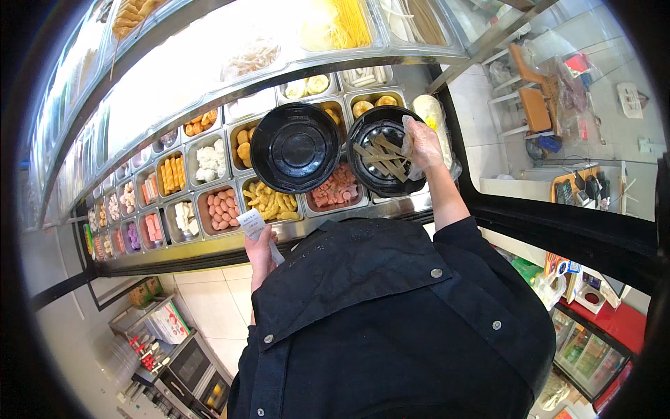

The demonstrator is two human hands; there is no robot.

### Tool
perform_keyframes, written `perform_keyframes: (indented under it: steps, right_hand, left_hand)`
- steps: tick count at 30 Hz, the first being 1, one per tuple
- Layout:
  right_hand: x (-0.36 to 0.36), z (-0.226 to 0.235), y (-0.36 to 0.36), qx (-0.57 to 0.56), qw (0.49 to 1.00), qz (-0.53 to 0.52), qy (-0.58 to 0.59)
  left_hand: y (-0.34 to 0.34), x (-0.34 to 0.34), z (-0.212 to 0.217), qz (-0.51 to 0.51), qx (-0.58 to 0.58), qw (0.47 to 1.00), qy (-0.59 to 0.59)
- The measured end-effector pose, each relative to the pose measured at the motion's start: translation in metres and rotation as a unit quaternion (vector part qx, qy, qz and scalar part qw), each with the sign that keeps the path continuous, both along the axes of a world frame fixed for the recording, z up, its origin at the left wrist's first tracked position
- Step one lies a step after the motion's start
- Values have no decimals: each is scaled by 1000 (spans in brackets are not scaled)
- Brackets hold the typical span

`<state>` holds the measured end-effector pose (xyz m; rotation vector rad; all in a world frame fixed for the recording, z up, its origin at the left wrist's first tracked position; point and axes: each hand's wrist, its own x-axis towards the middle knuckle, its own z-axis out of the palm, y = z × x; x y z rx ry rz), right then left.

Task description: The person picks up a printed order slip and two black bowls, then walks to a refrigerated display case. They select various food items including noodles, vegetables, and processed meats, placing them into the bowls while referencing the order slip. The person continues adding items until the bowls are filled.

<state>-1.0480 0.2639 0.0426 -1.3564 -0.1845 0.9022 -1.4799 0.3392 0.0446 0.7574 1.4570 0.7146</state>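
My left hand (pixel 260 250), in front of the counter's near edge, pinches a white printed paper slip (pixel 252 225). My right hand (pixel 426 148) wears a clear plastic glove and reaches over the right rim of a black bowl (pixel 361 128). Its fingers are bent together; what they hold, if anything, is hidden. Inside that bowl lie several flat brownish-green strips (pixel 381 155). Close on its left sits an empty black bowl (pixel 294 148). Both rest over food trays, including yellow knobbly pieces (pixel 271 201) and pink pieces (pixel 336 187).
Metal trays of sausages (pixel 223 208), white balls (pixel 209 159) and other foods run leftward. Above them, a metal-framed shelf (pixel 300 71) carries more trays, one with yellow noodles (pixel 335 24). Right of the bowls lies a pale wrapped roll (pixel 434 115). A dark counter rail (pixel 558 227) extends right.
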Motion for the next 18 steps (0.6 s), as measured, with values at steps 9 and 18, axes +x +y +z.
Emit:
perform_keyframes:
  steps: [9,18]
  right_hand:
    - [-5,26,9,-241,957,84,-134]
    - [14,25,8,-276,940,138,-148]
  left_hand:
    - [5,4,3,-19,-21,1000,11]
    - [11,5,5,-21,-17,1000,-3]
